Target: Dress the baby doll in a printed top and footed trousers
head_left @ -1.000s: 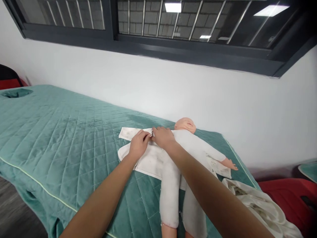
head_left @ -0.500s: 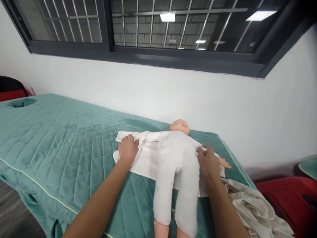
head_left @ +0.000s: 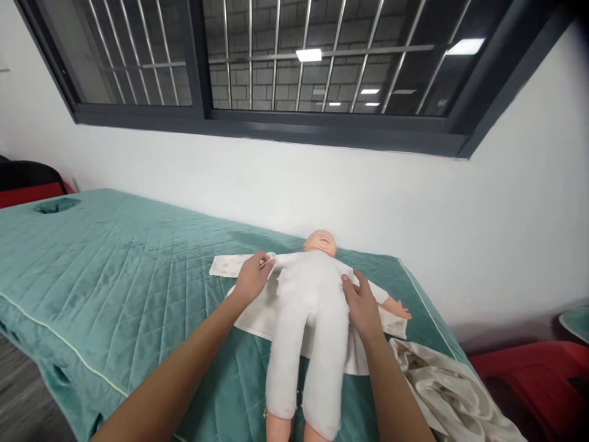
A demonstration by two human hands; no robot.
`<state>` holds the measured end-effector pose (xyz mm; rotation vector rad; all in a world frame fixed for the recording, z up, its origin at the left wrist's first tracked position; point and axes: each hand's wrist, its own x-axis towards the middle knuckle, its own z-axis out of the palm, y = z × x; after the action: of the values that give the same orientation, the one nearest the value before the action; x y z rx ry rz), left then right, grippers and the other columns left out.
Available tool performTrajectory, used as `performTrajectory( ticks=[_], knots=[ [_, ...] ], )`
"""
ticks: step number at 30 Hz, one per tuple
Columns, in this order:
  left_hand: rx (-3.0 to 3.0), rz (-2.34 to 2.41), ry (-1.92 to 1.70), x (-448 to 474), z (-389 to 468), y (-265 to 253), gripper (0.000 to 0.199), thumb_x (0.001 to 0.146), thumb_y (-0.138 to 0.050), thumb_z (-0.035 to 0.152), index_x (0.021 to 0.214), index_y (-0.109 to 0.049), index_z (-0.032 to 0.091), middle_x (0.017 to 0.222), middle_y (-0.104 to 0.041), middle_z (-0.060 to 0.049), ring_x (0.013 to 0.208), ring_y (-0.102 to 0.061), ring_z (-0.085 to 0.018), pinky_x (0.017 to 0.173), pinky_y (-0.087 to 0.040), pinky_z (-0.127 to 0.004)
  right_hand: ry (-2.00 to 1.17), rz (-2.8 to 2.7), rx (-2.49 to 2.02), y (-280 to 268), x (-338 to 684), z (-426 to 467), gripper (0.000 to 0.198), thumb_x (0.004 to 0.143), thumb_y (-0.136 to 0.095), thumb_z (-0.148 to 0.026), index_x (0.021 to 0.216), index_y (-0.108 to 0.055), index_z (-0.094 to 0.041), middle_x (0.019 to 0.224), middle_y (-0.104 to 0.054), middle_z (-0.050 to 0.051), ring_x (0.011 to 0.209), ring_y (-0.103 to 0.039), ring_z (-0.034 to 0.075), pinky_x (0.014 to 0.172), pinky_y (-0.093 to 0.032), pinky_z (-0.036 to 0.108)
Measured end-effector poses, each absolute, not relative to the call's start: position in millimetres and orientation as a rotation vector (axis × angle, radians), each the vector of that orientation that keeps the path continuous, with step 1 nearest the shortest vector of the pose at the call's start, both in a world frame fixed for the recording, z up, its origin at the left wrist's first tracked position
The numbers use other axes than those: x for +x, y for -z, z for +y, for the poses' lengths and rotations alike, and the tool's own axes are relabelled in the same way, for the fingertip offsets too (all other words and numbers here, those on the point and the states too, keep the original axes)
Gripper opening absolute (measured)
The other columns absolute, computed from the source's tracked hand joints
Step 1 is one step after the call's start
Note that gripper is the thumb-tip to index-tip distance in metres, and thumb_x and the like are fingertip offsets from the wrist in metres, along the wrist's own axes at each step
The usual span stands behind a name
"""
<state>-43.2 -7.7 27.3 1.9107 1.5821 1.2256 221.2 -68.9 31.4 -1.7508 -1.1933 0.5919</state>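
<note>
A baby doll (head_left: 307, 294) with a white cloth body lies on its back, its head toward the wall. Beneath it a white baby shirt (head_left: 257, 316) is spread out, one sleeve (head_left: 226, 265) stretching flat to the left. My left hand (head_left: 253, 276) pinches the shirt's fabric near the shoulder on the left. By the doll's other side, my right hand (head_left: 362, 304) has its fingers closed at the shirt's edge near the armpit; what lies between them is partly hidden. The doll's bare hand (head_left: 399, 308) points out to the right.
The doll lies on a bed with a green quilted cover (head_left: 151, 276), which has a face hole (head_left: 57, 205) at the far left. A crumpled cream satin cloth (head_left: 451, 387) lies at the right edge. Beyond are a red chair (head_left: 534, 374) and the white wall with a barred window.
My left hand has moved right and slightly up, drawing in fabric closer to the doll's shoulder. The left sleeve now lies straighter. My right hand stays by the doll's side; the view has shifted.
</note>
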Motion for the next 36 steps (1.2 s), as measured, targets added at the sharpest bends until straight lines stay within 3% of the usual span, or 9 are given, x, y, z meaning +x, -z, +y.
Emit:
performTrajectory(
  ticks=[5,10,16,20,24,26,30,36],
  knots=[
    [1.909,1.467,-1.174,-21,-3,-55,0.022,0.090,-0.051,0.039,0.078,-0.055,0.020,0.068,-0.060,0.004,0.063,-0.055,-0.013,0.060,-0.040,-0.024,-0.764,-1.222,-1.593,-22,211,-62,0.081,0.084,-0.050,-0.066,0.148,-0.032,-0.019,0.131,-0.060,0.017,0.114,-0.062,0.027,0.101,-0.046,0.042],
    [1.976,1.458,-1.158,-10,0,-78,0.019,0.092,-0.048,0.034,0.080,-0.054,0.020,0.079,-0.064,0.001,0.074,-0.058,-0.015,0.068,-0.041,-0.026,-0.883,-1.305,-1.504,-17,188,-63,0.092,0.086,-0.044,-0.069,0.156,-0.009,-0.020,0.155,-0.033,0.018,0.143,-0.034,0.024,0.115,-0.031,0.042],
    [2.472,1.586,-0.748,14,-30,-87,0.015,0.095,-0.042,0.023,0.096,-0.056,0.018,0.089,-0.068,-0.010,0.075,-0.064,-0.023,0.064,-0.042,-0.031,-0.909,-1.437,-1.570,-12,177,-64,0.088,0.089,-0.034,-0.070,0.156,-0.009,-0.019,0.161,-0.021,0.015,0.150,-0.017,0.023,0.121,-0.016,0.044],
    [2.637,1.518,-0.587,22,-70,-90,0.016,0.092,-0.045,0.019,0.101,-0.059,0.017,0.108,-0.066,-0.015,0.072,-0.067,-0.024,0.061,-0.044,-0.032,-0.905,-1.440,-1.566,-13,179,-66,0.087,0.089,-0.034,-0.069,0.155,-0.010,-0.017,0.159,-0.024,0.018,0.149,-0.021,0.024,0.120,-0.019,0.044],
    [2.585,1.347,-0.790,-2,-110,-86,0.019,0.095,-0.046,0.029,0.107,-0.060,0.024,0.129,-0.062,-0.010,0.095,-0.068,-0.024,0.074,-0.051,-0.033,-0.854,-1.465,-1.531,-12,184,-66,0.082,0.091,-0.036,-0.067,0.152,-0.018,-0.016,0.152,-0.035,0.018,0.143,-0.034,0.024,0.117,-0.026,0.043],
    [2.524,1.243,-0.934,-23,-125,-74,0.020,0.097,-0.042,0.031,0.103,-0.061,0.028,0.127,-0.064,-0.004,0.105,-0.065,-0.021,0.083,-0.051,-0.033,-0.818,-1.480,-1.527,-11,188,-66,0.078,0.091,-0.037,-0.065,0.150,-0.023,-0.016,0.146,-0.044,0.018,0.136,-0.043,0.025,0.114,-0.032,0.043],
    [2.271,1.330,-1.289,-61,-140,-36,0.019,0.096,-0.045,0.029,0.102,-0.062,0.026,0.112,-0.068,-0.005,0.108,-0.061,-0.020,0.096,-0.049,-0.036,-0.733,-1.471,-1.590,-12,195,-67,0.068,0.091,-0.040,-0.061,0.143,-0.037,-0.017,0.127,-0.061,0.015,0.117,-0.058,0.027,0.104,-0.041,0.045],
    [2.025,1.391,-1.217,-72,-142,-12,0.025,0.096,-0.043,0.037,0.089,-0.064,0.024,0.099,-0.064,-0.007,0.098,-0.060,-0.022,0.088,-0.050,-0.039,-0.645,-1.446,-1.657,-16,195,-69,0.062,0.090,-0.043,-0.059,0.136,-0.046,-0.018,0.111,-0.069,0.011,0.102,-0.063,0.028,0.093,-0.045,0.044]
  ],
)
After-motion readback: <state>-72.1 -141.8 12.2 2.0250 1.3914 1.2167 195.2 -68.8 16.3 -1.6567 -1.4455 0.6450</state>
